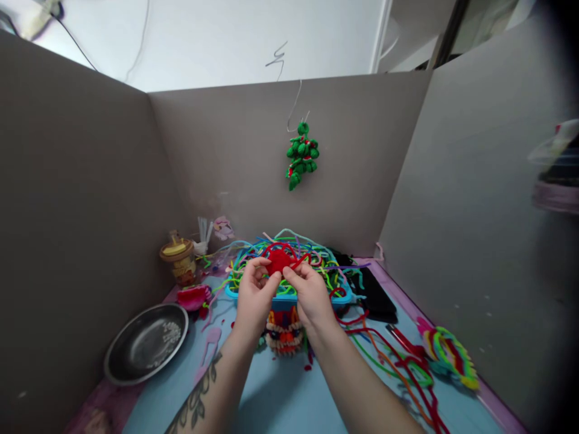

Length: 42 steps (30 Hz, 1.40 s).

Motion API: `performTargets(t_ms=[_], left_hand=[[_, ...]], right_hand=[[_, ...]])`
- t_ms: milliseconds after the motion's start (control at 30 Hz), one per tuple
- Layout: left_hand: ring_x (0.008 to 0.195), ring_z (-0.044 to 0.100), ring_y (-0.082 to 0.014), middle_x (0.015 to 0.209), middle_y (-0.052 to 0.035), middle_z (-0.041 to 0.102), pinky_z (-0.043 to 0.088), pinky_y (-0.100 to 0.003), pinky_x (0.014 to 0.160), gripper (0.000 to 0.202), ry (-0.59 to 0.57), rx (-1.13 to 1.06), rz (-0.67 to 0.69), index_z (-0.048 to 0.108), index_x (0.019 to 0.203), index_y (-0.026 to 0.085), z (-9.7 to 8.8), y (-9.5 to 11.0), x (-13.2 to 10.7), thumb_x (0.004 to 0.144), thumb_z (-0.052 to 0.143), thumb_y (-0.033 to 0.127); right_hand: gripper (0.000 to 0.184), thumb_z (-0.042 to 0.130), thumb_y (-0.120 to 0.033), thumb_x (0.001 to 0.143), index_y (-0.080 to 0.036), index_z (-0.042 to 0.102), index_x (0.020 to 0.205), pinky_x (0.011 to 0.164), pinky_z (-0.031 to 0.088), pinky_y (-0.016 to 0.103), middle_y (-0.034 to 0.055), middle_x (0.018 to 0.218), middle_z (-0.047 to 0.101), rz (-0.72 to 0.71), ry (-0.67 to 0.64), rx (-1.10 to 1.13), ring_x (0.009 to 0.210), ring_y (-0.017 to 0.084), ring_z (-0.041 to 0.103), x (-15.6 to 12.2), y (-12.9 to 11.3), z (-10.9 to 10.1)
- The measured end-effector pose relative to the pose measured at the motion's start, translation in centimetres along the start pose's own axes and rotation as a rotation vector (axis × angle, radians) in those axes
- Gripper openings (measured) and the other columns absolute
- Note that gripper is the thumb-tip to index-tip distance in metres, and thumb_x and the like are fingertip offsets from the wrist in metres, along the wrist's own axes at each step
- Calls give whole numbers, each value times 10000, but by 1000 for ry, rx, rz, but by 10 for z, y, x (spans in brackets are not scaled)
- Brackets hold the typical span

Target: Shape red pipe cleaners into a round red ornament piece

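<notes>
Between my two hands is a small red piece of yarn work [279, 260], held up above a blue basket [289, 301] of tangled coloured yarn. My left hand [257, 288] pinches its left side between thumb and fingers. On the other side my right hand [310, 289] grips its lower right edge, where a red strand loops away. Below the hands, a knitted piece in orange, red and cream [284, 334] stands on the light blue mat. Red yarn strands [371, 331] trail from the basket's right side down the mat.
At left lie a metal bowl [147, 343] with small white bits, a pink stitch marker shape [210, 346] and a brown cup [180, 262]. A black cloth [375, 295] and a multicoloured yarn bundle [452, 355] sit at right. Grey panels [244, 163] enclose three sides; a green ornament [302, 157] hangs behind.
</notes>
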<state>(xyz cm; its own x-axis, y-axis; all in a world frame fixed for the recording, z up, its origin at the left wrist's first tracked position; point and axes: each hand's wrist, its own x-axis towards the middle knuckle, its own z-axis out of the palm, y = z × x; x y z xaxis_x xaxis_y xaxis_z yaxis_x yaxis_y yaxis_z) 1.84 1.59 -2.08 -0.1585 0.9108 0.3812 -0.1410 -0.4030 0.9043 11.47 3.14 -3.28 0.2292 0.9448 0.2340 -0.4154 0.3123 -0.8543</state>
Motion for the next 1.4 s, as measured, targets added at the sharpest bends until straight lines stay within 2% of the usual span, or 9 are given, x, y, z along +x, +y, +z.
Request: performTargets(t_ms=[100, 200, 400, 567, 700, 1000, 1167, 1300, 1400], left_hand=[[624, 568, -108, 766, 18, 626, 425, -205, 586, 367, -32, 78, -5, 471, 1015, 213, -1, -1, -1, 705, 666, 214], [692, 605, -136, 856, -23, 667, 451, -227, 614, 389, -40, 181, 32, 515, 1077, 211, -4, -1, -2, 718, 661, 235], [533, 543, -106, 792, -34, 698, 458, -230, 539, 274, -73, 324, 34, 693, 964, 166, -7, 3, -2, 720, 656, 284], [636, 612, -139, 812, -43, 730, 492, -236, 611, 221, -17, 385, 97, 722, 903, 169, -8, 8, -2, 717, 665, 274], [641, 632, -145, 797, -38, 734, 508, -243, 627, 203, 18, 432, 154, 722, 891, 173, -9, 8, -2, 732, 655, 280], [740, 673, -168, 862, -38, 738, 530, -261, 690, 171, -73, 487, 286, 713, 904, 201, -16, 1, 1, 761, 632, 250], [774, 677, -176, 873, -35, 741, 524, -281, 744, 154, -49, 522, 340, 725, 881, 219, -19, 2, 1, 763, 631, 250], [737, 672, -178, 849, -34, 742, 518, -288, 733, 164, 32, 562, 355, 727, 889, 229, -22, 9, 3, 757, 635, 262], [694, 659, -179, 804, -31, 740, 514, -289, 703, 156, 100, 562, 342, 736, 858, 232, -26, 15, 5, 731, 656, 273]], right_hand=[[252, 735, -318, 579, -170, 539, 523, 615, 372, 250, -36, 579, 524, 58, 1, 31, 583, 105, 447, 2, -4, -3], [296, 748, -331, 558, -173, 504, 505, 579, 355, 244, -42, 548, 503, 82, 2, 42, 550, 97, 417, 5, -7, -7], [337, 762, -347, 529, -180, 472, 488, 573, 344, 251, -51, 515, 489, 144, 0, 76, 529, 96, 407, 7, -8, -9], [343, 783, -330, 504, -175, 478, 475, 536, 317, 237, -69, 488, 464, 191, -22, 100, 489, 77, 371, 4, -8, -6], [327, 790, -336, 494, -172, 507, 492, 520, 304, 232, -60, 503, 485, 228, -44, 109, 495, 78, 377, 3, -9, -4], [326, 797, -377, 469, -171, 552, 529, 541, 335, 239, -28, 557, 538, 292, -54, 114, 539, 97, 426, 1, -9, -1], [343, 794, -404, 483, -169, 554, 551, 543, 330, 227, -32, 573, 532, 321, -51, 85, 561, 98, 433, -1, -9, -2], [322, 743, -442, 559, -177, 573, 623, 546, 327, 223, -36, 611, 527, 279, -90, -18, 580, 103, 431, -1, -11, -3], [290, 699, -426, 626, -181, 545, 609, 532, 316, 228, -48, 580, 495, 109, -95, -160, 543, 97, 406, 0, -10, -5]])
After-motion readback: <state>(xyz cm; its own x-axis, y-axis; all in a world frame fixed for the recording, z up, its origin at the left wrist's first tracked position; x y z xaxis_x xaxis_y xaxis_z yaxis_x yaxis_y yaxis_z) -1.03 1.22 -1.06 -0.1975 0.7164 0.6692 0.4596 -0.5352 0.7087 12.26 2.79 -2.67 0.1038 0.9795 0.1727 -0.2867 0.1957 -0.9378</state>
